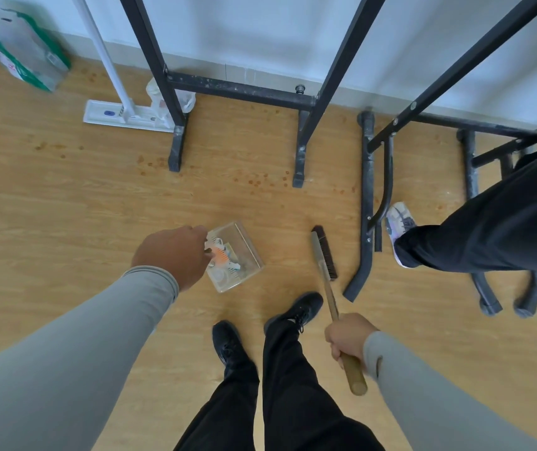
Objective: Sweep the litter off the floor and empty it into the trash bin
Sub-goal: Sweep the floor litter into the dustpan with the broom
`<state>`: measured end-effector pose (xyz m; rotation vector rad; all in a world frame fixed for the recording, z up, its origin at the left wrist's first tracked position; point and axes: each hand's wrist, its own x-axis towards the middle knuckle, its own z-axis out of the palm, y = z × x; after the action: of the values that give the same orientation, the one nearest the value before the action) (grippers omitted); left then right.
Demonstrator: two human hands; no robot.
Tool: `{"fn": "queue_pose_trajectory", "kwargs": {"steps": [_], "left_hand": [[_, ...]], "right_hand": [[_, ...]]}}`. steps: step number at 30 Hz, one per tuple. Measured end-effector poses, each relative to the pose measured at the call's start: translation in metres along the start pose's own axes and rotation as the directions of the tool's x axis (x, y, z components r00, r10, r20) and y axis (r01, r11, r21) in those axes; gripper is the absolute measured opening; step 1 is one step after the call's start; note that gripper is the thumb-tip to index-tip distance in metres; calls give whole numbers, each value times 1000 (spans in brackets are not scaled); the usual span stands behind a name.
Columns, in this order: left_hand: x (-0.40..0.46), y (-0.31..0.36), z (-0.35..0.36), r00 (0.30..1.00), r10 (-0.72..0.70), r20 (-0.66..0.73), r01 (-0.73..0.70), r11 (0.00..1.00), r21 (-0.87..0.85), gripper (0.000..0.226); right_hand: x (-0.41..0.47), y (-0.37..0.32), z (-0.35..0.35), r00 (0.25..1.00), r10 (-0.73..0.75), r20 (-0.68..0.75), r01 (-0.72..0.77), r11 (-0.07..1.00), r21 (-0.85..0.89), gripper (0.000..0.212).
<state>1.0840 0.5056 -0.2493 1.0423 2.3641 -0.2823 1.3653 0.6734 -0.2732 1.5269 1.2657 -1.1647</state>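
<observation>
Dustpan [235,256], clear plastic, sits low over the floor [65,196] with blurred litter [223,255] inside. Left hand [172,255] covers its handle, grip hidden. Right hand [348,340] is wrapped round the brush [324,252] handle. No bin visible.

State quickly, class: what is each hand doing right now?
Left hand: grips the clear dustpan of litter.
Right hand: grips the brush by its wooden handle.
</observation>
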Motion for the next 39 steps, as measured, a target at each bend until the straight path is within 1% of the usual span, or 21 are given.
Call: {"fn": "queue_pose_trajectory", "kwargs": {"steps": [2,4,6,8,10,12,14,16,17,18,19,20,21,24,26,29,31,32,34,36,39], "left_hand": [[1,0,0,1000,0,-2,0,1000,9,29],[3,1,-1,1000,5,-1,-5,1000,20,30],[3,1,1,1000,8,4,-8,1000,27,30],[2,1,2,1000,10,-4,-10,1000,24,31],[1,0,3,1000,7,-8,-7,1000,19,30],[-1,-3,5,1000,-5,12,5,1000,7,29],[-5,-7,5,998,-35,55,37,998,-40,31],[-10,-11,6,987,-65,144,83,989,-122,33],[-14,-13,6,966,-83,243,134,970,-203,31],[-19,-17,9,923,-98,372,224,923,-313,27],[-25,-20,13,864,-95,495,336,842,-423,24],[-31,-24,19,819,-82,569,425,753,-503,22],[-38,-28,27,809,-79,582,465,692,-552,20],[-62,-45,40,854,-160,495,476,623,-621,19],[-82,-56,41,859,-206,469,499,541,-677,18],[-118,-76,34,838,-257,481,544,332,-771,16],[-139,-87,29,814,-291,503,563,179,-807,22],[-150,-93,27,805,-309,506,562,124,-818,24],[-167,-102,23,797,-331,505,551,59,-832,26],[-186,-107,20,800,-349,488,525,12,-851,25],[-213,-107,16,797,-409,444,487,3,-873,20]], "right_hand": [[-5,-1,21,998,-21,58,21,1000,2,22],[-15,1,35,992,-81,94,85,996,-38,37],[-26,1,36,979,-148,140,158,985,-66,43],[-35,-2,25,966,-124,226,142,988,-63,38],[-45,-1,8,951,-73,299,68,997,29,42],[-54,9,-9,958,-97,271,76,993,89,53],[-66,17,-17,977,-125,172,130,991,-21,71],[-80,20,-22,981,-139,137,145,989,-36,71],[-85,19,-25,983,-146,111,149,989,-16,66],[-92,15,-26,985,-155,78,157,988,-15,60],[-98,10,-26,986,-163,46,165,986,-31,55],[-103,6,-25,986,-168,20,168,984,-53,51],[-105,4,-25,986,-165,-3,165,984,-68,48],[-116,-11,-28,984,-169,-52,161,978,-130,47],[-125,-23,-30,981,-188,-49,173,961,-214,39],[-142,-39,-30,978,-202,-58,176,939,-297,16],[-150,-48,-26,975,-219,-49,185,910,-371,19],[-154,-53,-22,972,-231,-48,193,896,-400,21],[-156,-66,-17,972,-232,-49,189,883,-431,22],[-162,-78,-8,975,-217,-53,179,899,-400,17],[-174,-93,6,971,-238,-31,206,892,-402,8]]}}
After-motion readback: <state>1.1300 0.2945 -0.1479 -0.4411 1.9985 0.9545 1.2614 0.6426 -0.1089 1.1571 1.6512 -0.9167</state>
